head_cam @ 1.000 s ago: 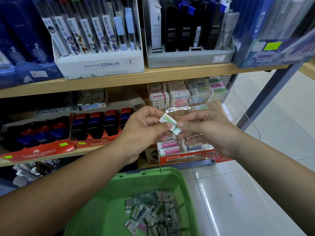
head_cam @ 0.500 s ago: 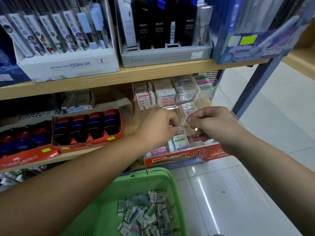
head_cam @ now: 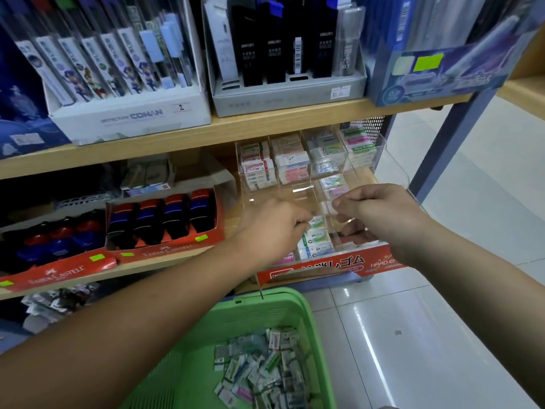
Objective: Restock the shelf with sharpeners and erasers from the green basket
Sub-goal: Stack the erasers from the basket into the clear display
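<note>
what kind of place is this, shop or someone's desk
Most likely a stationery shop aisle: the wooden shelf holds branded display boxes with price stickers, a clear organizer is stacked with packaged erasers, and a green basket of more stock sits below.

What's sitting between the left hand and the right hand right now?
In the head view, a stack of green-labelled erasers in the clear display case lies between the left hand and the right hand.

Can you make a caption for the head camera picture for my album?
Restocking: left hand and right hand at the clear eraser display, above the green basket of erasers.
</note>
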{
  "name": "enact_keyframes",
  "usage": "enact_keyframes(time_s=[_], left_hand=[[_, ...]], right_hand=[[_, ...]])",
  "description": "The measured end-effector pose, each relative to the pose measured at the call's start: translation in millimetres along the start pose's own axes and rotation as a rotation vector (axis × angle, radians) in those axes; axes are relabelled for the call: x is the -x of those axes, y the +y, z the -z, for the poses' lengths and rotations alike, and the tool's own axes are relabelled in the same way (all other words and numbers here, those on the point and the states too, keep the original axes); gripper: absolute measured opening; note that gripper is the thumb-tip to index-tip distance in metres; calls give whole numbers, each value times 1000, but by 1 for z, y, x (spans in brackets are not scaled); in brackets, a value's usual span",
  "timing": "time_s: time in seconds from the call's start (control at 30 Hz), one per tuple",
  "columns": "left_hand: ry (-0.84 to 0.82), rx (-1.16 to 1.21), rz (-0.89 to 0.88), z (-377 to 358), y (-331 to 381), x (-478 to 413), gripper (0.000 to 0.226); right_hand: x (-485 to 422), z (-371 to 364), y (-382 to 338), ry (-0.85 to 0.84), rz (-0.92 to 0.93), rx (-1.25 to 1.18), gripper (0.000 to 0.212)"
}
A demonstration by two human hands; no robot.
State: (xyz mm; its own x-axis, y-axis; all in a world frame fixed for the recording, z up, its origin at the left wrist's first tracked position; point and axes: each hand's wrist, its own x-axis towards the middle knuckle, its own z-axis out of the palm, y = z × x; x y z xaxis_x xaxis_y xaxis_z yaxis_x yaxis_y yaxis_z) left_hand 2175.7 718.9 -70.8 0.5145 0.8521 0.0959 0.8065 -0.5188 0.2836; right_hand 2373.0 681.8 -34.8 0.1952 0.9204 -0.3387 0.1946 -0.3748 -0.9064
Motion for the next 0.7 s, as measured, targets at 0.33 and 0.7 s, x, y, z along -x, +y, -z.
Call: enact_keyframes(time_s=[0.33,0.7], left_hand=[[-4,-40,-6,4,6,9,28],[132,442,39,21,-12,45,26]], right_hand=[[4,3,5,-19,17,32,10],[21,-10,-1,-46,221,297,5]])
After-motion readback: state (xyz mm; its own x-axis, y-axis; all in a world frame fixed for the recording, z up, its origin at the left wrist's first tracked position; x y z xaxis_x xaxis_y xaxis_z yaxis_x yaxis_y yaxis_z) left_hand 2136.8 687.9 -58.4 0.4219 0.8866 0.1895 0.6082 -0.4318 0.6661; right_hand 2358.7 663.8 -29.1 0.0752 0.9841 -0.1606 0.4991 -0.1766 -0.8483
